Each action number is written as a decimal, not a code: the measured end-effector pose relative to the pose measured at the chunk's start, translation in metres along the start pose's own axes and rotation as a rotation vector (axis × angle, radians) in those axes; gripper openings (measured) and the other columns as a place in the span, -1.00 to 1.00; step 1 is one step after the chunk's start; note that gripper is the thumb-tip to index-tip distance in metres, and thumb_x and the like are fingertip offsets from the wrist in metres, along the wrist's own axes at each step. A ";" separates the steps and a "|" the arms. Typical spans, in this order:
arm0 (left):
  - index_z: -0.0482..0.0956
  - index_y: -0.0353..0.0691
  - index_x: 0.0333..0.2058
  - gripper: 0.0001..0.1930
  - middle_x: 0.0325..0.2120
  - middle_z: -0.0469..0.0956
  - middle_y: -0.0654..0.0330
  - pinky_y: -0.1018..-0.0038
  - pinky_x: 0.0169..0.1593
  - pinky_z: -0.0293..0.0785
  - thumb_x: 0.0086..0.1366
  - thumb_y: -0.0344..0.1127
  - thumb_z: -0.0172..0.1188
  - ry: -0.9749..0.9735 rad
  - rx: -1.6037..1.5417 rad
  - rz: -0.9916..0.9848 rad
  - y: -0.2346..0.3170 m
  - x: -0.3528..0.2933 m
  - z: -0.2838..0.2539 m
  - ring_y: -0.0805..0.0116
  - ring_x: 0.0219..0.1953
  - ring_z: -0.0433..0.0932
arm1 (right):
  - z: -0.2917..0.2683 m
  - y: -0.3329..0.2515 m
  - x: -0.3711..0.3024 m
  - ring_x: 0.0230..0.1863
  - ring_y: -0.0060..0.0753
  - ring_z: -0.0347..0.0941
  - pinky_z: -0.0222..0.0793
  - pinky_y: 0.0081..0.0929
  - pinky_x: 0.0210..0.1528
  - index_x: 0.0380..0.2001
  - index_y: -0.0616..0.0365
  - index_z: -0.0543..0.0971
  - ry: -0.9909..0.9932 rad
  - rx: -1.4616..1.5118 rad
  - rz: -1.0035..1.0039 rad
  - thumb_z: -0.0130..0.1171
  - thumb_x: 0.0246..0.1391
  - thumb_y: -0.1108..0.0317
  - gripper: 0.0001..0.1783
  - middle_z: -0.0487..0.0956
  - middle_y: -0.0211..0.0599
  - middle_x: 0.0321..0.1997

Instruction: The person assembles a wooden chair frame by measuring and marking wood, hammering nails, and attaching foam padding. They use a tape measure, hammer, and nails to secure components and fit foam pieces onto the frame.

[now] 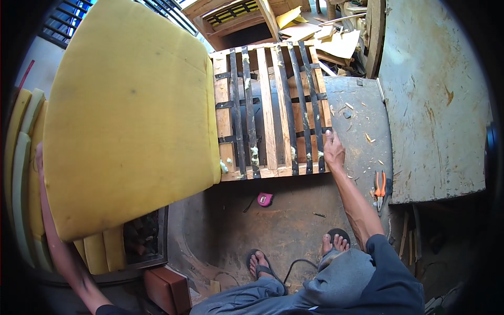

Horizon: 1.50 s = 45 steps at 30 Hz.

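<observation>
A large yellow foam cushion point(128, 118) is held up on edge at the left, overlapping the left end of a wooden seat frame point(270, 113) strapped with black webbing. The left hand point(40, 157) is seen only at the cushion's far left edge; its grip appears closed on that edge, though the fingers are hidden. The right hand point(333, 149) is pressed on the frame's lower right corner, fingers curled over the wood. On the floor just below the frame lies a pink tape measure point(264, 199); orange-handled pliers point(379, 189) lie near the right forearm. More foam pads point(21, 157) are stacked at far left.
</observation>
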<state>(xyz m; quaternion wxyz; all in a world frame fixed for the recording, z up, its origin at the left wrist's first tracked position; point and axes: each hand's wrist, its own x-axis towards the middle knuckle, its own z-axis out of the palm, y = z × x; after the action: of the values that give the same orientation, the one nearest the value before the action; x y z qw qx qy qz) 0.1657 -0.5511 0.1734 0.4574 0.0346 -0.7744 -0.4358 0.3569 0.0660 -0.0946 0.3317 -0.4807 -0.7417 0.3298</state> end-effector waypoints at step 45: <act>0.68 -0.54 -0.40 -0.54 -0.60 0.60 -0.04 0.17 -0.40 0.47 0.17 -0.09 0.41 -1.798 0.211 0.376 0.182 -0.344 0.302 0.14 -0.55 0.57 | -0.105 0.108 -0.200 -0.04 0.10 0.58 0.48 -0.14 0.03 -0.12 0.22 0.63 -0.620 -0.065 -0.314 0.09 0.24 0.32 -0.74 0.65 0.03 -0.13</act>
<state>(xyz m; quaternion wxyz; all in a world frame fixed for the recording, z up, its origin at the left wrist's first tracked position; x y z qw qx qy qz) 0.2046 -0.0889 0.0078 -0.2580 -0.4016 -0.8668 -0.1445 0.5591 -0.0681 -0.1574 0.1220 -0.2482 -0.8821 0.3814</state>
